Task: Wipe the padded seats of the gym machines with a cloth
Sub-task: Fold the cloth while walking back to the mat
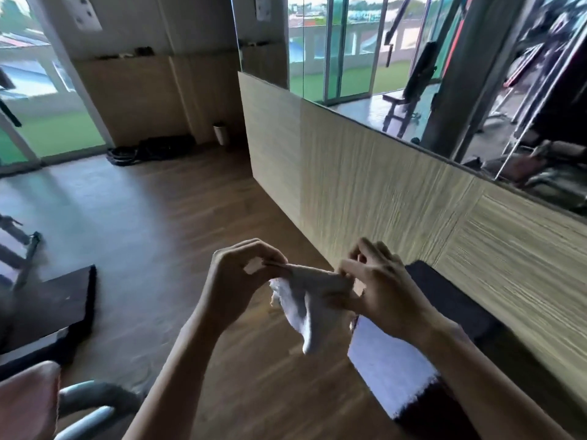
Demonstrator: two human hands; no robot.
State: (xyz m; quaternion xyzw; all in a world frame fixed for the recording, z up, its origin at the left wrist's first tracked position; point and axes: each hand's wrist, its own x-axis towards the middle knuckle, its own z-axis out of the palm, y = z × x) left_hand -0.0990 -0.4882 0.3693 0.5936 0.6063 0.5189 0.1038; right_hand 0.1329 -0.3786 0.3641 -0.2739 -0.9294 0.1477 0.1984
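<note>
A white cloth (305, 306) hangs stretched between both my hands, above the wooden floor. My left hand (235, 281) pinches its upper left edge with thumb and fingertips. My right hand (378, 293) grips its upper right edge, fingers curled. The cloth's loose end droops down between my forearms. A black padded bench seat (444, 312) lies just under and to the right of my right hand, along the wall. Another dark padded seat (54, 309) sits at the lower left, apart from both hands.
A wood-panelled wall (381, 192) with a large mirror (444, 74) above it runs along the right. Grey metal tubes (85, 404) and a reddish pad (25, 401) are at the bottom left. Dark gear (152, 149) and a bin (220, 133) stand by the far wall.
</note>
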